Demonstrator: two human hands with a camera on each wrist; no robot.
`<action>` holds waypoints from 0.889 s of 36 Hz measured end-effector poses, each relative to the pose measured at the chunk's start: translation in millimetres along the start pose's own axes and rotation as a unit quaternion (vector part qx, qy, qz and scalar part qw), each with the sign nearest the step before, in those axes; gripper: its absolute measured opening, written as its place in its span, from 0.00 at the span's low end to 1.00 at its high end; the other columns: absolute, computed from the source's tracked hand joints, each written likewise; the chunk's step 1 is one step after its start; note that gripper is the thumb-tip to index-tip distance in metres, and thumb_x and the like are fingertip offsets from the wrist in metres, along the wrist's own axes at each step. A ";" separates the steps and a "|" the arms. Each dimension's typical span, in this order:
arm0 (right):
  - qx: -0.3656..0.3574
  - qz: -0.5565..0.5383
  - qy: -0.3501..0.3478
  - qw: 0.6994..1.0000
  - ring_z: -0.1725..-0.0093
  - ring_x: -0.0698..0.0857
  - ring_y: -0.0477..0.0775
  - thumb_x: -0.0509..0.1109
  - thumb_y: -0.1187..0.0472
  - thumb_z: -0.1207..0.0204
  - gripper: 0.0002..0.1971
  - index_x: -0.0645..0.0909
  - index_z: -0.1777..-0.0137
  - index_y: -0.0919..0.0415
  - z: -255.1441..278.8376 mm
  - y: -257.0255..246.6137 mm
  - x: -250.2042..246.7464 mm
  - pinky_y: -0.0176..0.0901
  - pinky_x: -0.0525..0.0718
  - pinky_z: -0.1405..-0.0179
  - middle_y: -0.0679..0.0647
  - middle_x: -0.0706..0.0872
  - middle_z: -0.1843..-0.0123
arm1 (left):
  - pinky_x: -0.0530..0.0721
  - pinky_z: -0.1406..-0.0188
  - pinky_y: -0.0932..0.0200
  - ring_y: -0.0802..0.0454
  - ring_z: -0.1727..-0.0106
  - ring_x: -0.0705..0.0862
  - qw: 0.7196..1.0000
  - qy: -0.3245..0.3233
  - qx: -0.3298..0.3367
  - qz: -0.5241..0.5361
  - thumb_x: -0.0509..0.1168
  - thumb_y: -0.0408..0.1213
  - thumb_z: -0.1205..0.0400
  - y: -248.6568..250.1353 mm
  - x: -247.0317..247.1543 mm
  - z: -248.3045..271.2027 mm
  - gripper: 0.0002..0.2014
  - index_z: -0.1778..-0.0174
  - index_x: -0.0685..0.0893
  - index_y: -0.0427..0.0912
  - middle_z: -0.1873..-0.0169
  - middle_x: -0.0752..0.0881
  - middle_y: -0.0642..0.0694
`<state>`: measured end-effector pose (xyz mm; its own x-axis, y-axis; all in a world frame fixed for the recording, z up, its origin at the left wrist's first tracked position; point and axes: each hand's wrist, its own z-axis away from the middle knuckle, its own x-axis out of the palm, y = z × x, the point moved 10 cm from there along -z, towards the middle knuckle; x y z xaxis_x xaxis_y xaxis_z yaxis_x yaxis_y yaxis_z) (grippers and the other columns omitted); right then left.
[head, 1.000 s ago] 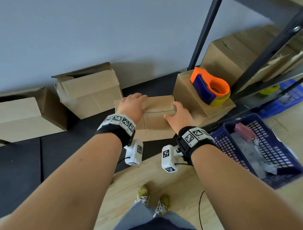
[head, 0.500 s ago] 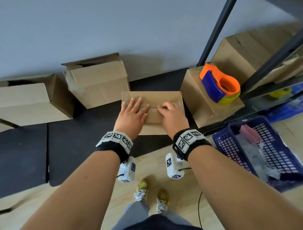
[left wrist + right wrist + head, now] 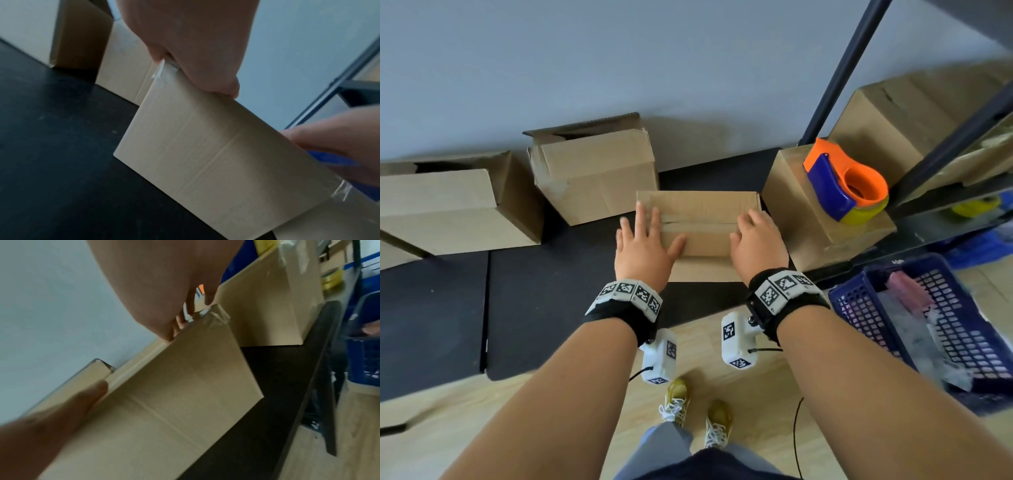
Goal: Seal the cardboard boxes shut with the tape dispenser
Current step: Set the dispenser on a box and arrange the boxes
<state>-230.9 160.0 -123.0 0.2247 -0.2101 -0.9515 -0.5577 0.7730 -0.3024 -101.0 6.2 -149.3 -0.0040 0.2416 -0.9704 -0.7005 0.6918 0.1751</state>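
Observation:
A small closed cardboard box [image 3: 702, 212] stands on the black mat, with a strip of clear tape [image 3: 698, 219] along its top seam. My left hand [image 3: 643, 236] lies flat on the box's left end, fingers straight. My right hand [image 3: 755, 236] presses on the right end, its fingertips [image 3: 209, 300] at the taped corner. Both hands hold nothing. The orange and blue tape dispenser [image 3: 846, 181] sits on a neighbouring box [image 3: 822, 226] to the right, apart from both hands. In the left wrist view the box front [image 3: 205, 154] fills the middle under my palm.
Two open boxes [image 3: 592, 178] [image 3: 448, 205] lie along the wall at the left. A dark shelf post [image 3: 839, 72] and a large box [image 3: 900, 116] stand at the right. A blue basket [image 3: 859, 308] sits on the wooden floor near my right arm.
Both hands have slid apart along the taped seam, from the middle of the box top to its left and right ends. The dispenser has stayed put.

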 end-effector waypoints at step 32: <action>0.193 -0.319 0.049 0.927 0.28 0.80 0.53 0.58 0.61 0.14 0.21 0.75 0.22 0.51 -28.1 68.4 -49.3 0.42 0.72 0.35 0.49 0.81 0.26 | 0.80 0.56 0.54 0.44 0.33 0.72 0.991 0.060 -0.091 0.073 0.56 0.69 0.22 50.7 -18.2 1.0 0.45 0.22 0.60 0.35 0.31 0.63 0.40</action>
<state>-302.6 206.5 -98.4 0.3259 -0.7365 -0.5927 -0.0059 0.6253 -0.7803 -135.7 37.5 -122.6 -0.1916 0.2402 -0.9516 -0.8034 0.5185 0.2926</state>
